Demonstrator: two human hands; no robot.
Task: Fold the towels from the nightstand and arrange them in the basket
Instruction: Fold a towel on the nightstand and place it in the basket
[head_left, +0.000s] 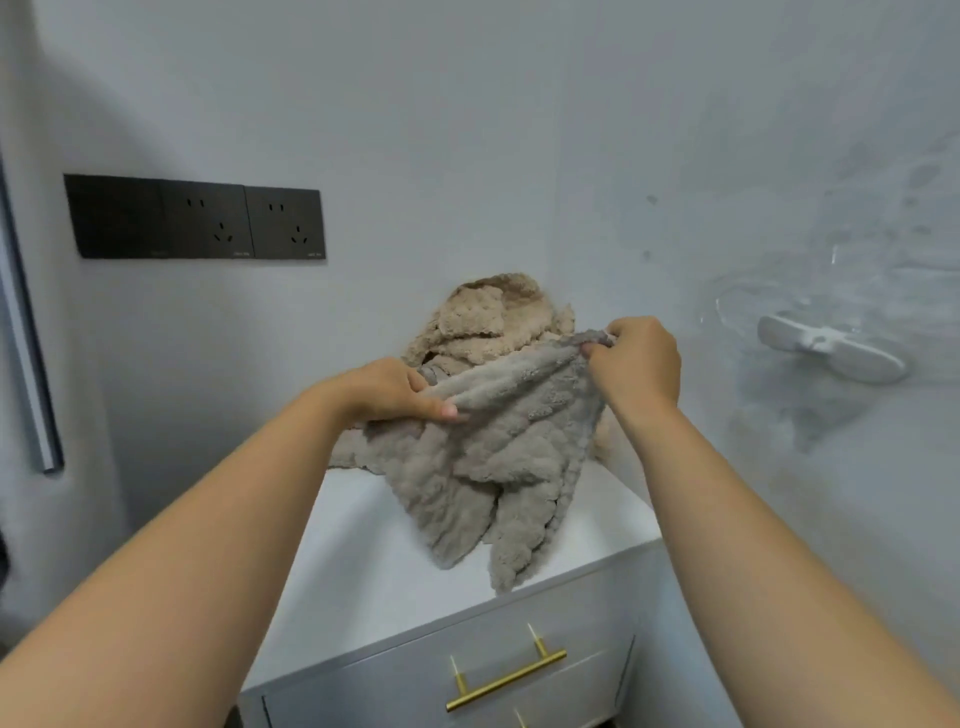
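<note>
— Getting anywhere with the folding?
— Barely. The left hand (395, 389) and right hand (639, 358) each pinch the top edge of the grey towel (493, 467), which hangs over the nightstand (353, 561). The beige towel (493, 317) lies heaped behind (no basket in sight). Nothing looks folded yet.

Nightstand (363, 561): ahead of you, below your hands, backed against the wall.
Front towel (493, 467): between your hands, its lower part resting on the nightstand top.
Rear towel (493, 317): heaped on the top behind the front towel — by the wall.
Your left hand (395, 389): pinches the front towel's upper edge, left end.
Your right hand (641, 364): pinches the same edge, right end, farther back.
Socket panel (195, 218): on the wall, up and left of the towels.
Wall fitting (831, 351): right of the towels.
Drawer handle (506, 680): on the nightstand's front — nearest you.
</note>
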